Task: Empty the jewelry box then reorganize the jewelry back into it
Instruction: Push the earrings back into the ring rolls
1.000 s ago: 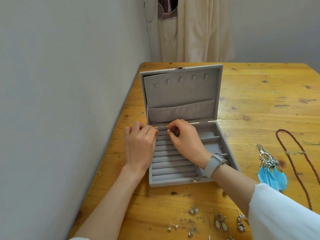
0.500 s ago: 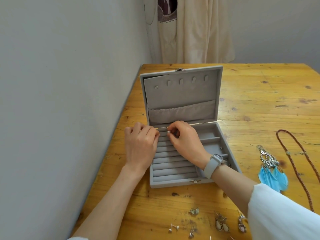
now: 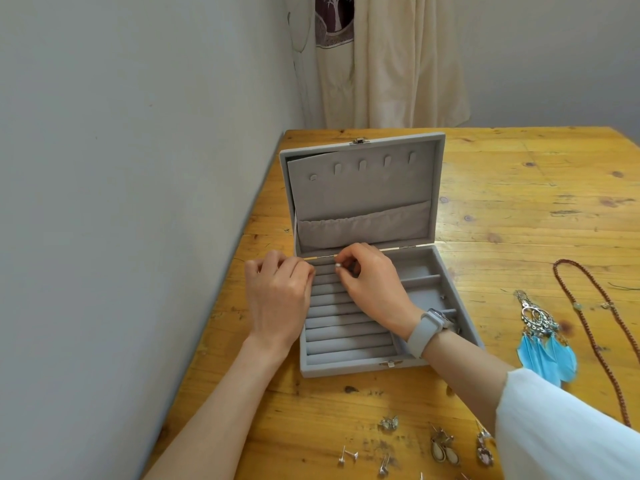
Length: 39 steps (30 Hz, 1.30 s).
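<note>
A small pearl stud (image 3: 337, 266) is pinched in the right hand (image 3: 372, 284) over the back ring rolls of the open jewelry box (image 3: 460, 336). The left hand (image 3: 278, 296) is curled at the box's left wall; whether anything is held there cannot be told. The post is best pressed straight into the slot between rolls while the box is steadied.

I see a knotty wooden table (image 3: 519, 188) pushed against a grey wall (image 3: 121, 168). A cream curtain (image 3: 398, 64) hangs behind it, beside a purple-printed cloth (image 3: 334, 19).

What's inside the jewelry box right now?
The jewelry box looks nearly empty: bare grey ring rolls and side compartments. The right hand pinches a small pearl stud over the back rolls. Both hands hide parts of the rolls.
</note>
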Tool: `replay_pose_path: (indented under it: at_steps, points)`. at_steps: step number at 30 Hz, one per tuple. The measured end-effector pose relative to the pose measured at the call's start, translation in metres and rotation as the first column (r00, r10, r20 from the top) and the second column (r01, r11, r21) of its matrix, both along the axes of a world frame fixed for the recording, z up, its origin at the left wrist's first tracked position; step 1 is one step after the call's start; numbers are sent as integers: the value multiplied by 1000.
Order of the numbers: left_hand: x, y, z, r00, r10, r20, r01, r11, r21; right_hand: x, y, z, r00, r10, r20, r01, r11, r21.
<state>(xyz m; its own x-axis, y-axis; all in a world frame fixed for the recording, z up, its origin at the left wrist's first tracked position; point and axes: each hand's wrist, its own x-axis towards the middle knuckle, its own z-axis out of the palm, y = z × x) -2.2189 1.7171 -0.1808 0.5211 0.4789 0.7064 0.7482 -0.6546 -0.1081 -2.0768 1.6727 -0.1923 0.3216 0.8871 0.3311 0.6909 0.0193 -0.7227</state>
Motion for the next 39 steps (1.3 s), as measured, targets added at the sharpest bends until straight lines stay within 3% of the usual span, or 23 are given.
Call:
replay_pose_path:
  at_steps: [10,18,25,32,39]
  points:
    - [-1,0,2,1000,-17,-22,16,1000,-27,0,-1,0,1000,-7,-22,8,1000,9]
    - [-1,-13,6,986,18,-165,-34,995,-97,-2,-2,1,999,17,46,-17,1000,5]
    - [-12,-34,-3,989,150,-11,-148,958,-246,-11,2,11,992,99,73,-98,995,-11]
    - [-6,-32,-3,966,191,-172,-234,931,-281,-18,7,7,984,99,148,-92,994,-56]
    - [-4,-31,-5,962,196,-191,-243,932,-270,-18,8,7,985,100,142,-92,994,-61]
